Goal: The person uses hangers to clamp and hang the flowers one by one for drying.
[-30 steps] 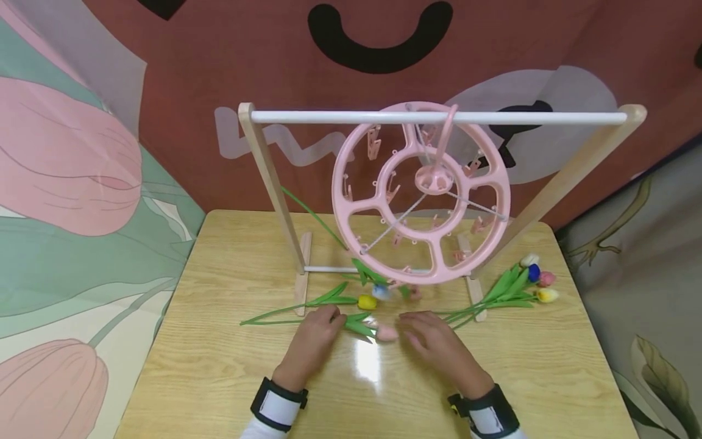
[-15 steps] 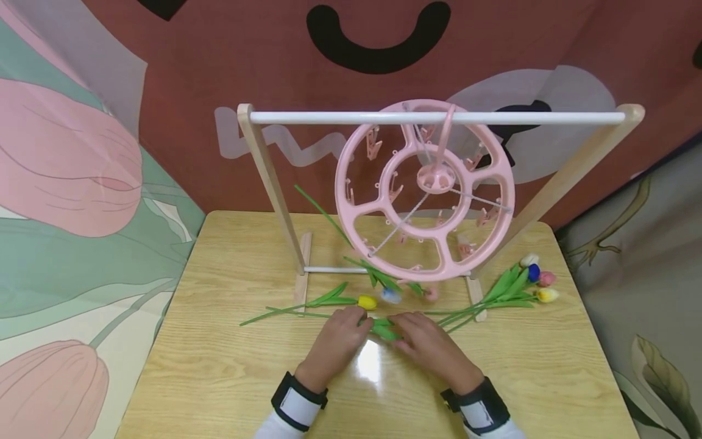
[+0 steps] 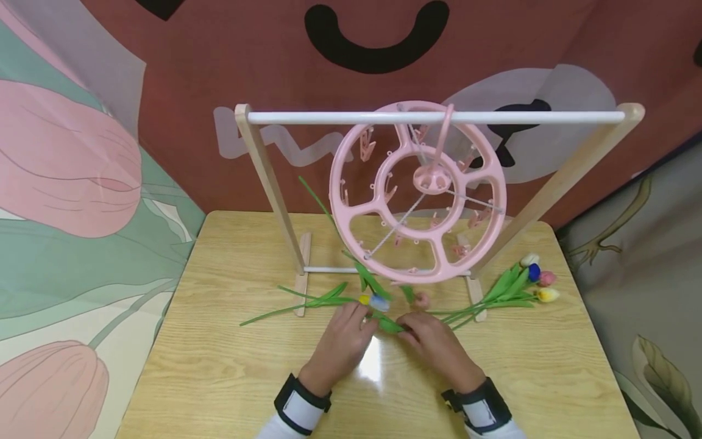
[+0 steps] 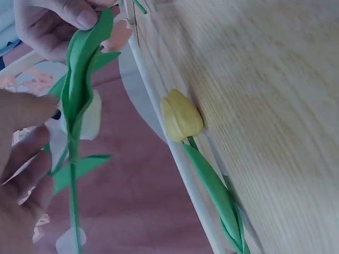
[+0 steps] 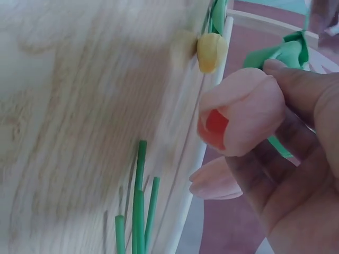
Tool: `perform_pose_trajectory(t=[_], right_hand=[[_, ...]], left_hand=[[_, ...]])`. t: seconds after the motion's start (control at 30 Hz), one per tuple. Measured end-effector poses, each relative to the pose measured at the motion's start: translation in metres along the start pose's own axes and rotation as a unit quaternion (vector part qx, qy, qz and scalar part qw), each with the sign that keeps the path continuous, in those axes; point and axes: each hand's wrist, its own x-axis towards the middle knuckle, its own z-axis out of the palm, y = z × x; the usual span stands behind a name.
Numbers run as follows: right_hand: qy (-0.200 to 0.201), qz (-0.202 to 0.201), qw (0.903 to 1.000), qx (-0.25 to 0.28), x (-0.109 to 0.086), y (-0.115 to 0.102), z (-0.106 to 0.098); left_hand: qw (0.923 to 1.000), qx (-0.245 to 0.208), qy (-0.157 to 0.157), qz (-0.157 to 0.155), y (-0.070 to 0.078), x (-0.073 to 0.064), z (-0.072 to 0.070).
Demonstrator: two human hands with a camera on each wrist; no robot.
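Observation:
Both hands are at a pink tulip (image 5: 243, 108) with green leaves (image 3: 389, 324), in front of the hanging pink wheel. My right hand (image 3: 436, 347) pinches it just under the blossom, thumb on the leaf side. My left hand (image 3: 342, 341) holds it lower, thumb and curled fingers about the leaves (image 4: 79, 79) and stem. Past the left hand lies a yellow tulip (image 4: 181, 116), its blossom mostly hidden in the head view. A light blue tulip (image 3: 378, 303) and another pink tulip (image 3: 421, 300) show below the wheel's lower rim; how they are held is hidden.
The pink clip wheel (image 3: 342, 213) hangs by a hook from a white bar (image 3: 307, 118) between wooden posts (image 3: 269, 177). Several tulips (image 3: 510, 286) lie bunched at the right, stems towards my right hand. A patterned cloth stands behind the table (image 3: 219, 366).
My left hand has moved right, bringing the pink tulip's stem along. My right hand has taken hold near its blossom. The wheel swung right, then back left, with the blue tulip shifting below it.

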Motion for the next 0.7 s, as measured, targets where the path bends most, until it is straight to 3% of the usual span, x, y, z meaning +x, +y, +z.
perform_pose_trajectory(t=[0.1, 0.2, 0.27, 0.33, 0.4, 0.5, 0.57, 0.6, 0.63, 0.7], right_hand=[[0.015, -0.005, 0.9998, 0.008, -0.001, 0.001, -0.004], [0.027, -0.020, 0.9990, 0.029, -0.001, 0.002, -0.009], [0.035, -0.032, 0.9976, 0.049, -0.001, 0.001, -0.012], [0.042, -0.044, 0.9955, 0.073, 0.000, 0.001, -0.014], [0.048, -0.055, 0.9923, 0.100, 0.000, -0.001, -0.015], [0.054, -0.068, 0.9867, 0.137, 0.002, -0.003, -0.015], [0.049, -0.069, 0.9847, 0.152, 0.002, -0.004, -0.015], [0.044, -0.068, 0.9846, 0.155, 0.002, -0.005, -0.016], [0.038, -0.065, 0.9847, 0.157, 0.002, -0.005, -0.016], [0.026, -0.059, 0.9865, 0.151, 0.002, -0.005, -0.018]], left_hand=[[0.9992, -0.013, 0.035, -0.016, 0.000, -0.002, -0.001], [0.9948, -0.060, 0.061, -0.056, 0.000, -0.003, 0.000], [0.9872, -0.114, 0.070, -0.088, 0.000, -0.002, 0.001], [0.9708, -0.193, 0.079, -0.119, 0.000, 0.000, 0.003], [0.9418, -0.289, 0.094, -0.143, 0.002, 0.004, 0.005], [0.8780, -0.431, 0.123, -0.168, 0.008, 0.011, 0.007], [0.8319, -0.505, 0.138, -0.183, 0.013, 0.015, 0.008], [0.8123, -0.532, 0.144, -0.190, 0.016, 0.017, 0.006], [0.7969, -0.552, 0.148, -0.196, 0.018, 0.018, 0.005], [0.7739, -0.577, 0.154, -0.210, 0.022, 0.021, 0.000]])
